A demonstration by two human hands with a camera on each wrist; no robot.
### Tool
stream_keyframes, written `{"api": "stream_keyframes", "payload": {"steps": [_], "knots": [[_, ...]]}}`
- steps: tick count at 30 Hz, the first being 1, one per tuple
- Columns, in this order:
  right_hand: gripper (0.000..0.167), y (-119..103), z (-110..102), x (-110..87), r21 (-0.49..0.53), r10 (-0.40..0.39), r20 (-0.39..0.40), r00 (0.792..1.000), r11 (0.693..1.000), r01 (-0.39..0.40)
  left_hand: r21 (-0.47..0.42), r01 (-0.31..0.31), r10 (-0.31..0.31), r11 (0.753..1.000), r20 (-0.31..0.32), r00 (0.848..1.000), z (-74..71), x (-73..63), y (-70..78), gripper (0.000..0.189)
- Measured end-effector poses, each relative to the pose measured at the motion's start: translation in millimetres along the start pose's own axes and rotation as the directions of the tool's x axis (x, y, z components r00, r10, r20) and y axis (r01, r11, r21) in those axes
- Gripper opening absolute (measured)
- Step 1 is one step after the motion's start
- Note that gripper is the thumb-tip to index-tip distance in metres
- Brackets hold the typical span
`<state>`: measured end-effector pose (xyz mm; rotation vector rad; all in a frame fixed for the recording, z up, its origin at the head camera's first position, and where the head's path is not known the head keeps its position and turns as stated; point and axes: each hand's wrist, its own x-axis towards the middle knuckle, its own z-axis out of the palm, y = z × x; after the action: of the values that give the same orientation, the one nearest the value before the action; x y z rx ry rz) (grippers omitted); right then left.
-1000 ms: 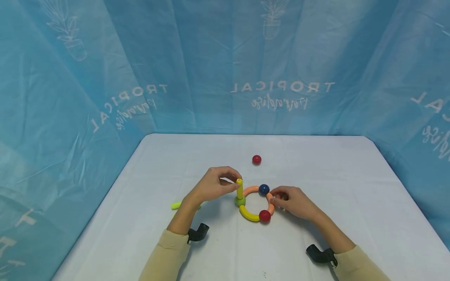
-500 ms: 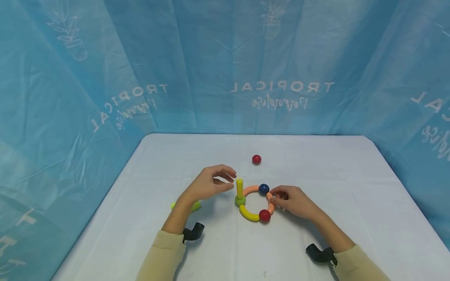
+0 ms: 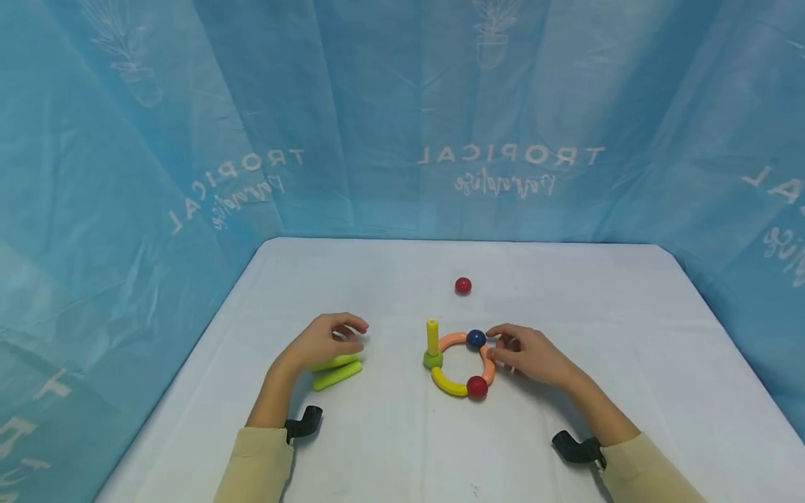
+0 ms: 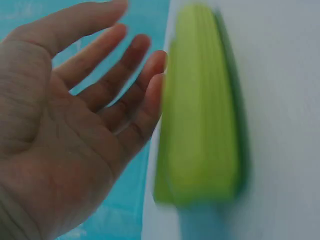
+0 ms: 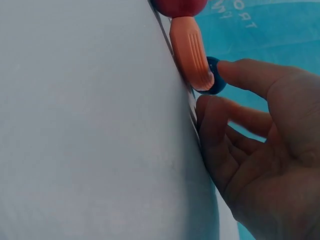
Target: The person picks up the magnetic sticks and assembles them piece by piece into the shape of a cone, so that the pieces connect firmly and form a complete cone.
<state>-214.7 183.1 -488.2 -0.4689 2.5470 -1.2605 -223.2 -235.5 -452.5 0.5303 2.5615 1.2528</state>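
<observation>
A ring of curved pieces and balls lies on the table: orange curved sticks (image 3: 487, 367), a yellow curved stick (image 3: 448, 384), a blue ball (image 3: 476, 339), a red ball (image 3: 477, 388) and a green ball (image 3: 432, 360). From the green ball a straight yellow stick (image 3: 432, 337) stands upright. My right hand (image 3: 531, 355) is at the ring's right side; its loosely bent fingers are close to one orange stick (image 5: 190, 52), apparently without gripping it. Over two lime-green sticks (image 3: 337, 376) hovers my left hand (image 3: 323, 341), holding nothing, its fingers loosely bent in the left wrist view.
A second red ball (image 3: 462, 286) lies on the white table (image 3: 390, 433) behind the ring. Blue printed cloth (image 3: 377, 105) hangs along the back and both sides. Each wrist wears a black camera mount (image 3: 305, 423).
My left hand has let go of the upright yellow stick and moved left, over the lime-green sticks. The yellow stick stays standing. My right hand has shifted slightly, its fingers looser.
</observation>
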Motion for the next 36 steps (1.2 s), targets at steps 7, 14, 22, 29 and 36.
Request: {"api": "stream_keyframes", "payload": {"steps": [7,14,22,29,36], "knots": [[0.051,-2,-1,1.5,0.004,-0.048,0.005,0.999,0.999,0.048,0.069,0.010,-0.016,0.998,0.091,0.996,-5.5,-7.6,-16.6,0.028],[0.045,-4,0,2.8,-0.018,-0.020,0.025,0.999,1.000,0.021,0.067,-0.007,-0.002,0.998,0.130,0.992,-4.5,-8.7,-18.0,0.020],[0.043,-7,1,5.0,0.016,-0.060,0.032,0.998,0.998,0.059,0.076,0.044,-0.051,0.996,0.093,0.994,-5.5,-11.9,-16.5,0.016],[0.035,-9,2,7.8,0.004,-0.064,0.041,0.997,0.998,0.064,0.106,0.048,-0.054,0.993,0.051,0.997,1.3,-9.3,-12.2,0.017],[0.035,-7,0,6.5,0.028,-0.034,0.000,0.999,0.999,0.034,0.196,0.118,-0.113,0.973,-0.039,0.993,7.1,-5.5,-8.9,0.017]]}}
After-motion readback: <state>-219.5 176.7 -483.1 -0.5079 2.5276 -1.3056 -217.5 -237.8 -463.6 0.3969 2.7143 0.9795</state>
